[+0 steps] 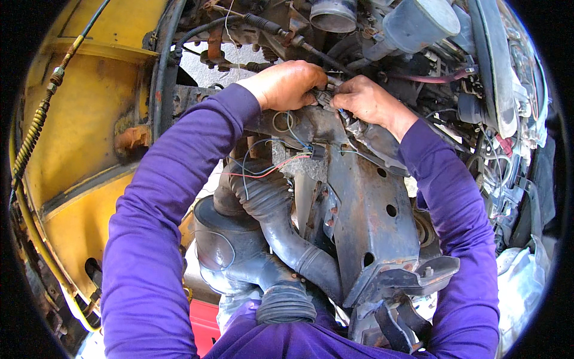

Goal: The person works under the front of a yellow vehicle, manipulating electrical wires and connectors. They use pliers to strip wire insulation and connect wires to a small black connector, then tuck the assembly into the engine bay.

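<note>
My left hand (290, 85) is closed, fingers curled at a cluster of small grey fittings and wires (326, 99) above the dark steel frame rail (359, 197). Just right of it, my right hand (365, 102) pinches at the same cluster with thumb and fingers. What exactly each grips is too small and partly hidden to make out. Below them hang blue and red loose wires (269, 170) with a black connector (318, 153). A ribbed air duct (260, 191) curves down beside the rail.
Yellow metal bodywork (84, 167) with a cable fills the left. Engine parts and a grey cylinder (418, 27) crowd the top and right. A dark bracket (424, 275) juts out at lower right; a red object (203, 323) lies low on the left.
</note>
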The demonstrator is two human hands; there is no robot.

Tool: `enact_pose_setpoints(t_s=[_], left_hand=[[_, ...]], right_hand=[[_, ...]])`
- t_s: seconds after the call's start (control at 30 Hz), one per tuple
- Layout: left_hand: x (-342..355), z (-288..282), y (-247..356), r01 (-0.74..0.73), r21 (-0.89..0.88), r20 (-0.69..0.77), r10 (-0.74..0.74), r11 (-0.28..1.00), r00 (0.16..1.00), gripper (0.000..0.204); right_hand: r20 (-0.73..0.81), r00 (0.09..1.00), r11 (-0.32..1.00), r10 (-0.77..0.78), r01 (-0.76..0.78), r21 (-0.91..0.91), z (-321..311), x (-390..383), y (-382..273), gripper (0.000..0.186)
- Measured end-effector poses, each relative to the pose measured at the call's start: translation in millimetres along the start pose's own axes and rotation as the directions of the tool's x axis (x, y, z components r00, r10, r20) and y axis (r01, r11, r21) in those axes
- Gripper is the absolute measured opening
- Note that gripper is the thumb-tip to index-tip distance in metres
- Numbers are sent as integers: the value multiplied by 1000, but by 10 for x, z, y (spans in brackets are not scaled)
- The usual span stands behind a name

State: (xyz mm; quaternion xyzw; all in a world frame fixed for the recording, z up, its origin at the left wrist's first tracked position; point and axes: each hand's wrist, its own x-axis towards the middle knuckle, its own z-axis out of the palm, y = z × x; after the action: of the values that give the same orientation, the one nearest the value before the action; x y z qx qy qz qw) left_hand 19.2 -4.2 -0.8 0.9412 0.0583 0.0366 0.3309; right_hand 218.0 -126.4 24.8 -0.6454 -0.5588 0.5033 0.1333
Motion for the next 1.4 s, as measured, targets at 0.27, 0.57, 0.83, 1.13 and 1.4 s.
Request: enact_pose_setpoints(t_s=[0.27,0.57,0.83,1.13,1.4], left_hand=[[54,-78,63,-36,39,92,32,999,995,40],[-54,-37,64,-41,66,3,41,997,999,32],[-36,-7,28,-175,225,-104,202,958,974,28],[-135,40,55,-71,21,-39,72,997,997,31],[-206,83,-219,100,-322,-104,-140,941,985,38]], right_hand=[[-32,999,1000,31,-30,7,5,-14,34,36],[-3,997,994,84,-84,-67,-9,-16,-92,31],[-11,1000,947,-27,29,320,102,52,31,29],[-26,999,978,-31,36,206,118,65,61,24],[65,997,950,-39,17,312,48,110,170,24]])
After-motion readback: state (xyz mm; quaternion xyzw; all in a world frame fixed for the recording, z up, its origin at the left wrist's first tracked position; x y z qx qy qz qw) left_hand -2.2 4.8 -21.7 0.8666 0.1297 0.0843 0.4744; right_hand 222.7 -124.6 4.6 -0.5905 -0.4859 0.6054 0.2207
